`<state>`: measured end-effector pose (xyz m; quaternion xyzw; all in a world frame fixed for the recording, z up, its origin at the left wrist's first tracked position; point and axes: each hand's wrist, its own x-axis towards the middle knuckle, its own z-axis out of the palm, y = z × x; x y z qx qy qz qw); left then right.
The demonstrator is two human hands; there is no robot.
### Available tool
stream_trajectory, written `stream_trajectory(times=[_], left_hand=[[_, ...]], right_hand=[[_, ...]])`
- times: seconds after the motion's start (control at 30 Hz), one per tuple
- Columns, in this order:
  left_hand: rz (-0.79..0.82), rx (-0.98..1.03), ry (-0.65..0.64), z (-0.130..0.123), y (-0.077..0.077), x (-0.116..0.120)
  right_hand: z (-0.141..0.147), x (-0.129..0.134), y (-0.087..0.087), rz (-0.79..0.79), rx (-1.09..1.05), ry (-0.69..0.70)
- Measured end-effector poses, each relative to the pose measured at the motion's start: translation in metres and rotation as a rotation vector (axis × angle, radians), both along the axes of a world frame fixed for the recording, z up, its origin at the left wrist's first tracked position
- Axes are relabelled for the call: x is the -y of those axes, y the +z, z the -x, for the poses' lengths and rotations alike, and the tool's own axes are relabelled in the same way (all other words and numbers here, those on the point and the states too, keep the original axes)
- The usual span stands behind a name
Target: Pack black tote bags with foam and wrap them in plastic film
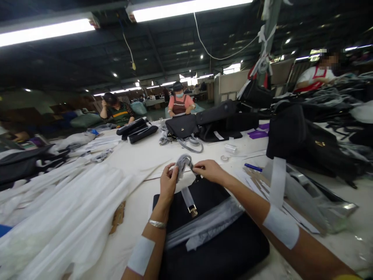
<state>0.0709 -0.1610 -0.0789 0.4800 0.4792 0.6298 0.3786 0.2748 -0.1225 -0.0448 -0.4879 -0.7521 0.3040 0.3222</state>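
A black bag (pixel 215 241) lies on the white table in front of me, with a gold clasp (pixel 192 210) and a band of clear wrap across it. Beyond its far edge, my left hand (pixel 168 181) is closed round the left side of a looped handle (pixel 183 161) wrapped in grey-clear plastic. My right hand (pixel 208 170) pinches the right side of the same loop, fingertips pressed together. White patches cover part of both forearms.
White sheets (pixel 72 217) spread over the left side. At the right are a black bag (pixel 303 144), a blue pen (pixel 253 167) and plastic sleeves. Another black bag (pixel 182 126) lies across the table by a person in an apron (pixel 181 104). Purple pieces (pixel 258 133) lie near it.
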Motion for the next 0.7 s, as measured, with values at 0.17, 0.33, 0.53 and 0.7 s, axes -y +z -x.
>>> stream_trajectory(times=[0.17, 0.33, 0.53, 0.7], left_hand=[[-0.03, 0.037, -0.013, -0.003, 0.0, 0.0], [-0.051, 0.025, -0.034, -0.005, -0.002, 0.001], [-0.047, 0.006, -0.019, -0.005, -0.004, 0.002], [-0.042, 0.014, -0.021, -0.005, -0.005, 0.002]], right_hand=[[-0.094, 0.012, -0.025, 0.027, 0.419, -0.273], [-0.118, 0.022, -0.063, 0.066, 0.592, -0.329], [-0.12, 0.007, -0.064, 0.124, 0.585, -0.311], [-0.134, 0.003, -0.06, 0.154, 0.532, -0.258]])
